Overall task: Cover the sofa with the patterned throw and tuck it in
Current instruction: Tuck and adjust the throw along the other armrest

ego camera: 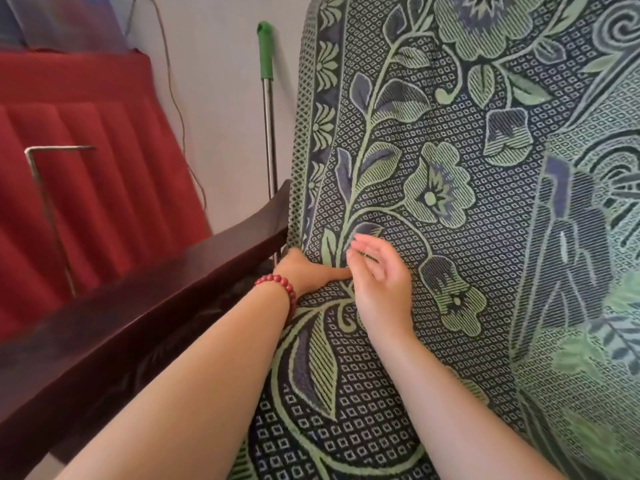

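The patterned throw [450,168], green and dark blue with flowers and vines, lies over the sofa's seat and backrest and fills most of the view. My left hand [304,271], with a red bead bracelet on the wrist, presses into the crease where seat, backrest and armrest meet; its fingers are buried in the fabric and hidden. My right hand [377,275] hovers just above the throw beside the left hand, fingers relaxed and loosely spread, holding nothing.
The sofa's dark wooden armrest [145,313] runs along the left. Behind it hangs a red pleated cloth [86,161] with a bent metal rod. A mop handle [268,109] with a green grip leans on the white wall, next to a thin cable.
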Action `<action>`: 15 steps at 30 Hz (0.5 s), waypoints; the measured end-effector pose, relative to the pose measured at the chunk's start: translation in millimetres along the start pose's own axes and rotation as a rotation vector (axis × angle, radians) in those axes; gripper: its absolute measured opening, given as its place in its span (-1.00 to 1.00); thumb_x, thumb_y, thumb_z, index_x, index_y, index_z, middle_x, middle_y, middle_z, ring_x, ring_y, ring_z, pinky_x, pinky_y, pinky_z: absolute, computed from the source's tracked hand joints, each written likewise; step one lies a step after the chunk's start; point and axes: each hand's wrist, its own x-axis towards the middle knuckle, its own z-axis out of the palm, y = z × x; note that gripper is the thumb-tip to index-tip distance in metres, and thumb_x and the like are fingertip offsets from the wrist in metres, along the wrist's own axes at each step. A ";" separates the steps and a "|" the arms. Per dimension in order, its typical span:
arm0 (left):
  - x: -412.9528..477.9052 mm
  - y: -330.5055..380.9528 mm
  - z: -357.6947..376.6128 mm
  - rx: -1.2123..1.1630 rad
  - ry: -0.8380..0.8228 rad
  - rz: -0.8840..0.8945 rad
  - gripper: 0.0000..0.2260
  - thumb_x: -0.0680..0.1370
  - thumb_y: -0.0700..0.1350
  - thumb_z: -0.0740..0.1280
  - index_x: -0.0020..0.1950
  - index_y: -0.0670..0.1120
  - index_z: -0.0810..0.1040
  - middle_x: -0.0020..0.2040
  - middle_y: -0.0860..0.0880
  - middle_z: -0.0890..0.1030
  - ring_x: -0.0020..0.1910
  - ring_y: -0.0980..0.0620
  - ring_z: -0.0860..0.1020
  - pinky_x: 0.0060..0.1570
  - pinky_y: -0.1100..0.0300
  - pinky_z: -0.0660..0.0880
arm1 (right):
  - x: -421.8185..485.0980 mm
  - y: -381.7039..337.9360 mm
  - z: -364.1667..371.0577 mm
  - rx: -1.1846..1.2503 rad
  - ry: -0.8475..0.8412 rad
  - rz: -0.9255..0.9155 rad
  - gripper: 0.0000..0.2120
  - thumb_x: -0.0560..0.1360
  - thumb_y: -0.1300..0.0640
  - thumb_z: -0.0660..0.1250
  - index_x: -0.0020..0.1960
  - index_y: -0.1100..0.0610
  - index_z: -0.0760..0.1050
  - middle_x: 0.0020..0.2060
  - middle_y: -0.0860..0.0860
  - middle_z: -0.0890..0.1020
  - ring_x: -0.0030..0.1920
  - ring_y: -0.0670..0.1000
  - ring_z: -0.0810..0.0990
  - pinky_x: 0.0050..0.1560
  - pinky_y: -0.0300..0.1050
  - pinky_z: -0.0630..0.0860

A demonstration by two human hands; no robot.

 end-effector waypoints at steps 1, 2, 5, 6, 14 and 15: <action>2.8 2.4 -1.1 0.015 -0.020 0.017 0.06 -0.11 0.41 0.50 0.30 -0.07 0.48 0.20 0.04 0.58 0.07 0.06 0.55 0.16 0.17 0.47 | 0.2 2.8 0.3 0.001 -0.005 0.011 -0.81 0.51 0.19 0.34 0.11 0.06 0.55 0.04 -0.11 0.62 0.04 -0.23 0.58 -0.11 -0.47 0.46; 3.2 5.7 -3.0 0.043 -0.037 0.025 -0.05 0.00 0.35 0.53 0.28 -0.10 0.49 0.18 0.04 0.57 0.03 0.06 0.53 0.12 0.22 0.44 | 0.1 4.8 0.2 0.007 -0.004 0.017 -0.81 0.51 0.20 0.34 0.11 0.05 0.55 0.03 -0.11 0.62 0.04 -0.23 0.59 -0.11 -0.47 0.47; 12.0 9.5 -8.6 0.079 -0.104 -0.016 -0.18 0.16 0.24 0.53 0.32 -0.12 0.46 0.21 -0.04 0.55 0.04 -0.01 0.53 0.12 0.16 0.47 | 0.8 9.9 0.4 0.025 0.034 0.003 -0.82 0.51 0.24 0.33 0.07 0.05 0.56 0.00 -0.10 0.64 0.03 -0.21 0.60 -0.09 -0.45 0.47; 14.0 9.3 -9.2 0.084 -0.137 -0.046 -0.15 0.18 0.27 0.52 0.35 -0.11 0.44 0.24 -0.07 0.54 0.05 -0.03 0.55 0.11 0.14 0.49 | 0.0 11.2 0.4 0.023 0.044 -0.005 -0.82 0.50 0.25 0.32 0.06 0.04 0.56 0.00 -0.10 0.64 0.03 -0.21 0.60 -0.09 -0.45 0.47; 17.7 1.9 -8.0 -0.025 -0.138 -0.100 -0.41 0.31 0.06 0.54 0.25 -0.15 0.50 -0.06 -0.04 0.57 -0.19 0.03 0.56 -0.22 0.20 0.51 | -1.2 18.7 2.3 0.004 0.043 -0.020 -0.83 0.50 0.27 0.32 0.05 0.08 0.56 -0.03 -0.09 0.64 0.00 -0.20 0.60 -0.12 -0.44 0.48; 19.8 1.7 -6.6 -0.054 -0.104 -0.072 -0.47 0.31 0.01 0.55 0.21 -0.14 0.53 -0.04 -0.03 0.59 -0.17 0.03 0.57 -0.18 0.20 0.52 | -1.4 20.0 3.6 0.003 0.040 -0.019 -0.83 0.49 0.27 0.32 0.04 0.08 0.56 -0.03 -0.09 0.64 0.00 -0.20 0.60 -0.13 -0.43 0.48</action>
